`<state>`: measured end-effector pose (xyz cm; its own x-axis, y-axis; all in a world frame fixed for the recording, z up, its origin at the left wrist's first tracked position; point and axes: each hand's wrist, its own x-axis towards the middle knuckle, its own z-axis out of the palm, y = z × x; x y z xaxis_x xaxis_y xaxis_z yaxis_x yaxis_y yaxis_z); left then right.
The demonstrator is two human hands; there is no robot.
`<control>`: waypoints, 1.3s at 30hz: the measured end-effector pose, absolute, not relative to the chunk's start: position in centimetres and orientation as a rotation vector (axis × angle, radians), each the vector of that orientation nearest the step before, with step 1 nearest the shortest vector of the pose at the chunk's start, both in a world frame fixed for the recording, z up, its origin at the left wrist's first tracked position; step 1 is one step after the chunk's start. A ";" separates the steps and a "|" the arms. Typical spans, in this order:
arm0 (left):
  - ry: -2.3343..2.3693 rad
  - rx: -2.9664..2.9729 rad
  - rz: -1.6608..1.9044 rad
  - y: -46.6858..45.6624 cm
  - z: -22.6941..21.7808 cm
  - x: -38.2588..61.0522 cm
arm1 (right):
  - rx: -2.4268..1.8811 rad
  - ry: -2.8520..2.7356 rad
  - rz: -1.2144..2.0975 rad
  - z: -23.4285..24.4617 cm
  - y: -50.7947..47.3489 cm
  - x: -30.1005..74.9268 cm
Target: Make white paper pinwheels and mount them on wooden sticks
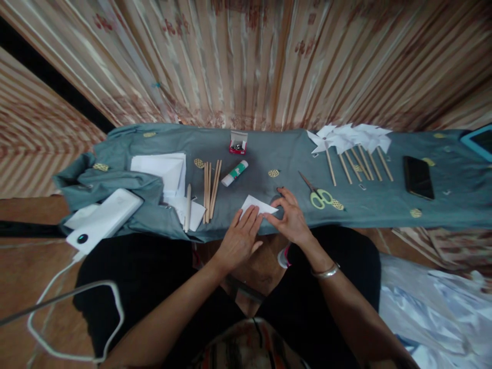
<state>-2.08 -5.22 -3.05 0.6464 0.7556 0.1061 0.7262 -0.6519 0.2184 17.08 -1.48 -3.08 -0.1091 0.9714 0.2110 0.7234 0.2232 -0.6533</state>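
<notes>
A white sheet of paper (254, 205), folded to a triangle, lies on the cloth at the near edge in front of me. My left hand (241, 233) rests flat on it, fingers stretched out and thumb apart. At the paper's right corner, my right hand (290, 218) has thumb and index finger bent around the tip in a pinch; its other fingers curl beyond. Just right of that hand lie scissors (318, 195) with light green handles. A glue stick (234, 173) with a green label lies beyond the paper, and several thin wooden sticks (207, 192) lie to its left.
Several white paper pinwheels (348, 139) on sticks lie at the right, beside a black phone (418, 177). A red box (238, 143) of small metal pieces stands at the back. White paper sheets (157, 166), a white pen (188, 207) and a cabled white power bank (105, 220) are left.
</notes>
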 end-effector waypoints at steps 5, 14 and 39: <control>1.236 2.716 0.276 -5.2 -3.0 -2.0 | -1.552 -1.916 0.503 -3.2 -1.4 16.8; 1.279 2.759 0.193 -5.9 -2.8 -4.1 | -1.566 -1.856 0.559 -3.6 -1.2 17.3; 1.528 2.732 0.115 -8.9 -3.7 -7.8 | -1.428 -1.694 0.812 -4.4 -0.2 20.1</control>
<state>-7.76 -8.92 -3.74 0.5216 0.8511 0.0597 0.8504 -0.5243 0.0437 20.07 -0.21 -4.37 -0.0837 0.9851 0.1501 0.5004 0.1718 -0.8486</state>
